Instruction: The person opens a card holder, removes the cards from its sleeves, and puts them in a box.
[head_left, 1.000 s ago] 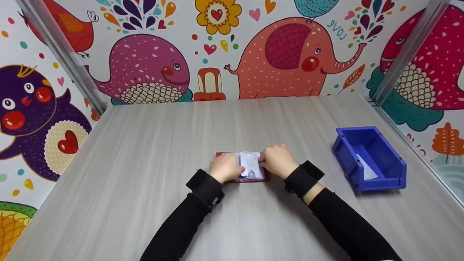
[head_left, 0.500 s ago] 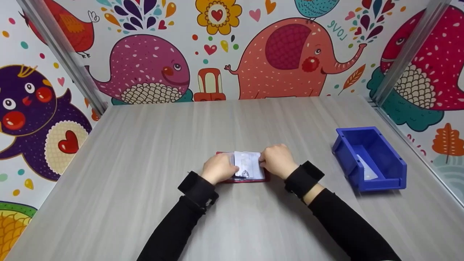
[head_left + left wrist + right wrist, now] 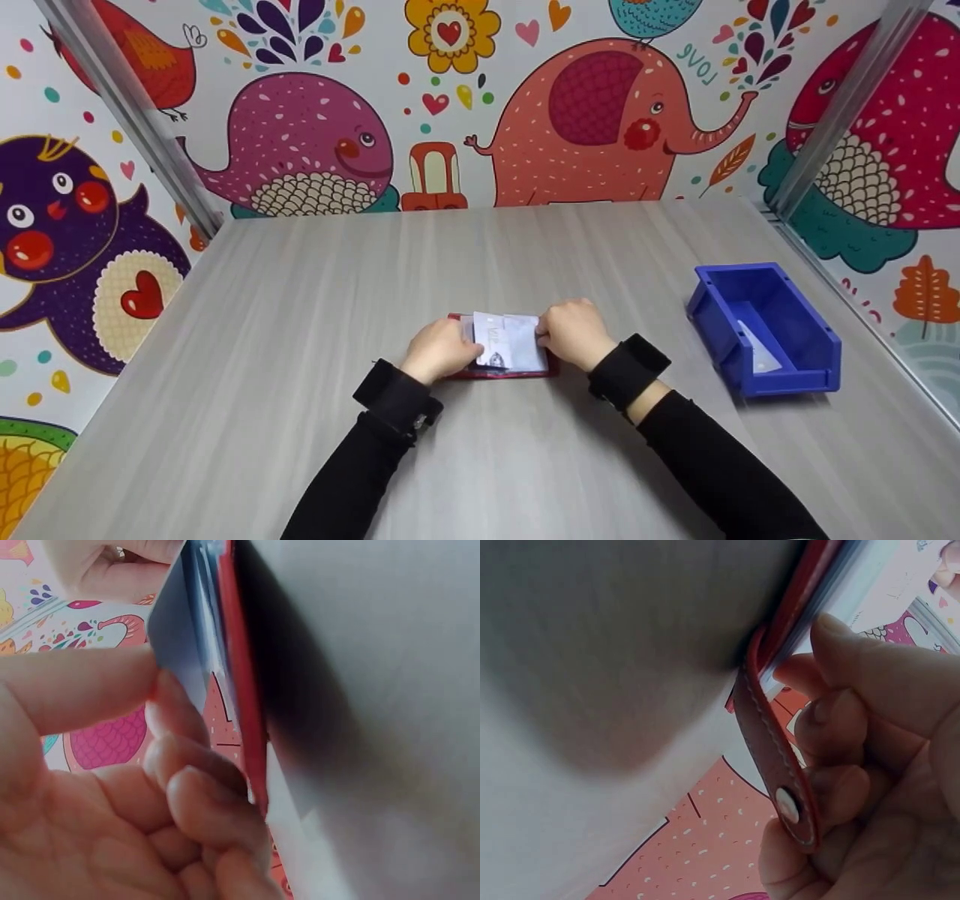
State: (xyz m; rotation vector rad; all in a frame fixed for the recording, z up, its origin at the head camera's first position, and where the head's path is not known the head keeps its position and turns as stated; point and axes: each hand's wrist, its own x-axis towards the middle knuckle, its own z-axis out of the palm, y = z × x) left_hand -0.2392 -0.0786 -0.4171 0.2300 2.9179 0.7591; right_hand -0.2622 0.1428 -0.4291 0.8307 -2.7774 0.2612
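A red card holder [image 3: 553, 367] with plastic sleeves lies open on the table, between my hands. A white printed card [image 3: 493, 343] sits across its left part, partly over the sleeves [image 3: 526, 346]. My left hand [image 3: 441, 350] pinches the card's left edge between thumb and index finger; in the left wrist view the card [image 3: 174, 630] tilts away from the red cover [image 3: 246, 682]. My right hand [image 3: 576, 331] pinches the sleeves' right edge. In the right wrist view a red strap [image 3: 769, 739] with a metal snap hangs beside my curled fingers.
A blue bin [image 3: 765, 330] with a white piece [image 3: 759, 349] inside stands at the right of the grey table [image 3: 300, 300]. Cartoon-printed walls [image 3: 450, 105] rise behind and at both sides.
My left hand has moved left, and the white card has slid left with it across the card holder, showing more of the sleeves on the right. My right hand has stayed in place.
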